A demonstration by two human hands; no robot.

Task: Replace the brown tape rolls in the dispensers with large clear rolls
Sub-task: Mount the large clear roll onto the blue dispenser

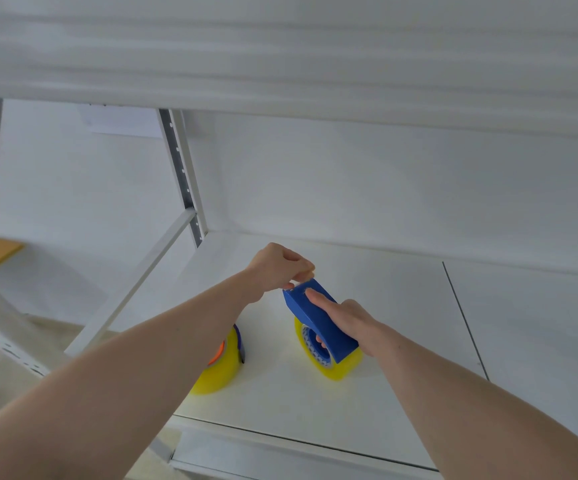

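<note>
Right now both hands work at one blue dispenser (318,322) standing on the white shelf board (402,306) of a metal rack. The right hand (346,318) grips the dispenser from the right side: its forefinger (318,296) lies straight along the top of the blue body, and another fingertip shows through the hub of the roll below, so the fingers are curled round the body. A yellowish clear tape roll (338,367) sits in this dispenser, its lower edge resting on the board.

The left hand (279,266) is at the far, upper tip of the dispenser — fingers bunched, thumb and fingertips pinched together right at the blue edge. What it pinches is too thin or too clear to make out; it may be a tape end, but I cannot tell.

Just to the left, partly hidden under the left forearm, a second yellowish clear roll (216,374) stands on the board with an orange core (217,353) and a dark blue part (239,344) against its right side. The two rolls stand near each other, not touching.

Far left, a perforated grey upright (182,174) and a slanted brace (135,282) frame the rack — beyond them a tan patch (2,249) of floor or board shows.
</note>
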